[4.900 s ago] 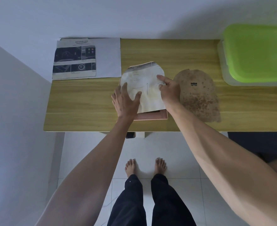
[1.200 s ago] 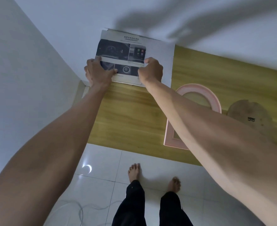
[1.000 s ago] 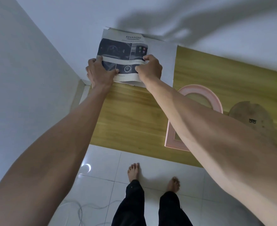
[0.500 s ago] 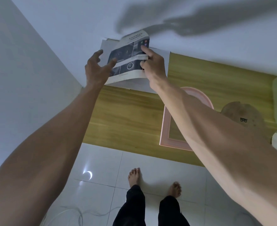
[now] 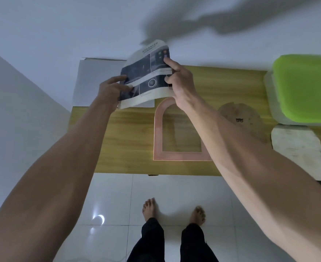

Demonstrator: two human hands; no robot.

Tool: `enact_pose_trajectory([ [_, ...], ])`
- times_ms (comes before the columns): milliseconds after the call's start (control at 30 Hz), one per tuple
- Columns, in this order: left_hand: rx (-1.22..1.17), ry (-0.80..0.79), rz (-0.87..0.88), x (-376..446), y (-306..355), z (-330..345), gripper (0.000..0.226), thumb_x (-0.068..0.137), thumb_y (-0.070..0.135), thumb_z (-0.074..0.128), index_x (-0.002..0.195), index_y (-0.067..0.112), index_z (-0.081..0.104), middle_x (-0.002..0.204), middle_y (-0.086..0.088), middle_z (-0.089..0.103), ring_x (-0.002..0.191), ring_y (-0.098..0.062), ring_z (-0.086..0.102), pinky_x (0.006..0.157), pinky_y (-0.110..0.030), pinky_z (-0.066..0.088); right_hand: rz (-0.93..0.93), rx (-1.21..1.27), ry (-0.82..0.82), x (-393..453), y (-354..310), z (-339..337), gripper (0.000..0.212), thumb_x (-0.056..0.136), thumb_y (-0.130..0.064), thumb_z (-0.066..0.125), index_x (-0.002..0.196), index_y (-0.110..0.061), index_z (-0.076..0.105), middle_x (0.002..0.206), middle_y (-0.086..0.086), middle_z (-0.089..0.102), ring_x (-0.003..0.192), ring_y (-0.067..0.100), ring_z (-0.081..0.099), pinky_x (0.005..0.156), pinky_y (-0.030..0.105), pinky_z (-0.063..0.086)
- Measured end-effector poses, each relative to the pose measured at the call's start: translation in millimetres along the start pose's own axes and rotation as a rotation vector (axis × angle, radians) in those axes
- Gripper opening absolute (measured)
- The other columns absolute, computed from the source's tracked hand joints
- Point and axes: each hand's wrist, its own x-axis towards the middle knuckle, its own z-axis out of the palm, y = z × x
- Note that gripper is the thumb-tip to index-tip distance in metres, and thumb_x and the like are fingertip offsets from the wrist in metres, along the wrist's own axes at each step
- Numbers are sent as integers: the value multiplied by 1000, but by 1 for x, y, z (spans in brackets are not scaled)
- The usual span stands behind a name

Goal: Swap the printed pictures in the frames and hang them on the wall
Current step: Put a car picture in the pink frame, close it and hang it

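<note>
Printed picture (image 5: 146,80), the dark car-dashboard sheet headed ADVANCED, is now being held clear of the table (image 5: 129,140) in the upper middle of the frame, whereas a second ago it was still being pressed flat on the white sheet (image 5: 99,82) at the table's far left corner. It is being gripped along its left edge by the left hand (image 5: 110,91), thumb over the front and fingers behind, and pinched at its right edge by the right hand (image 5: 180,82), with the index finger laid up along the print. The paper is being bowed slightly between the two grips.

Judging from this, the new print is being carried across toward the pink arched frame (image 5: 174,129), which is lying open and glassless-looking just below the hands in the middle of the frame; the swap is probably being brought to its insertion step, and nothing is yet being hung.

Being counted in view: one lifted print, one white sheet left on the table, one pink frame, one brown arched backing board (image 5: 242,120) to the right of the frame, one stained old print (image 5: 297,148) at the right edge, and one clear box with a green lid (image 5: 307,87) in the upper right. A second frame is not being seen.
</note>
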Motion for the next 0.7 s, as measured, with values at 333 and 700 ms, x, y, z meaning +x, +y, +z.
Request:
enact_pose_trajectory([
  [333,243,-31,140,-50,-52,66,61,75,-9,75,132,9,61,116,-11,67,98,-27,70,73,-29,61,-49,-361,190,-39,46,-94,60,79,4,64,136,-17,62,108,-8,64,95,11,63,67,10,48],
  [700,682,96,272,-103,-138,79,64,70,12,87,130,13,63,112,-5,70,94,-20,68,81,-38,60,-16,-657,176,-74,111,-143,71,79,-2,66,146,-23,50,124,1,68,103,18,67,87,36,59],
])
